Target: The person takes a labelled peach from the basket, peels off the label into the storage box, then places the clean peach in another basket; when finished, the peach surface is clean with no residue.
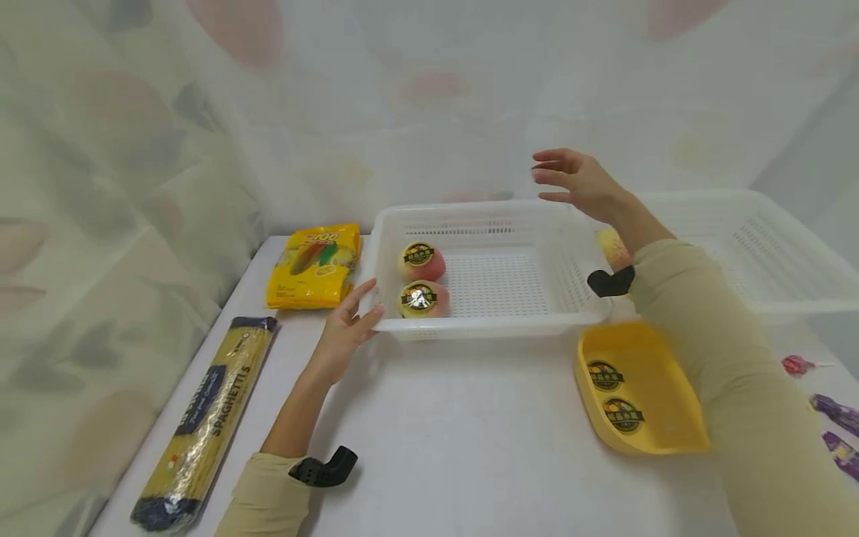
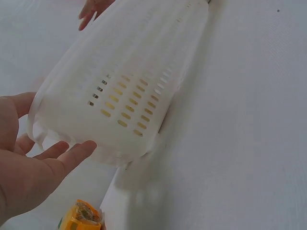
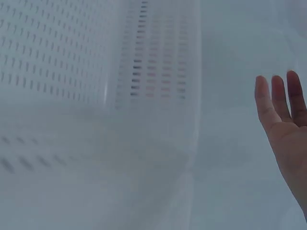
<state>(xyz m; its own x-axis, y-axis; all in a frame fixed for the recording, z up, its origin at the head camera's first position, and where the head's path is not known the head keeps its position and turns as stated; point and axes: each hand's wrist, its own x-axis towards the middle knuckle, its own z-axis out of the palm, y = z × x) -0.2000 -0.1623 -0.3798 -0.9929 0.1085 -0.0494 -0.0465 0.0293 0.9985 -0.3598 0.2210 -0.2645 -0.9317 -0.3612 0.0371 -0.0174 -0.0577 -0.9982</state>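
A white slotted basket (image 1: 577,287) stands on the white table with two pink round fruits (image 1: 421,261) bearing dark labels at its left end. My left hand (image 1: 349,324) touches the basket's front left corner with straight fingers; the left wrist view shows the left hand (image 2: 43,163) against the basket wall (image 2: 129,86). Above the basket's far right corner my right hand (image 1: 577,183) hovers with its fingers spread, holding nothing. In the right wrist view the right hand (image 3: 285,124) is beside the basket's blurred wall (image 3: 96,72).
A yellow tray (image 1: 664,403) with two label stickers lies at the front right. A second white basket (image 1: 772,253) stands at the back right. A yellow snack bag (image 1: 314,265) and a spaghetti pack (image 1: 208,418) lie left. Wrapped sweets (image 1: 835,414) are near the right edge.
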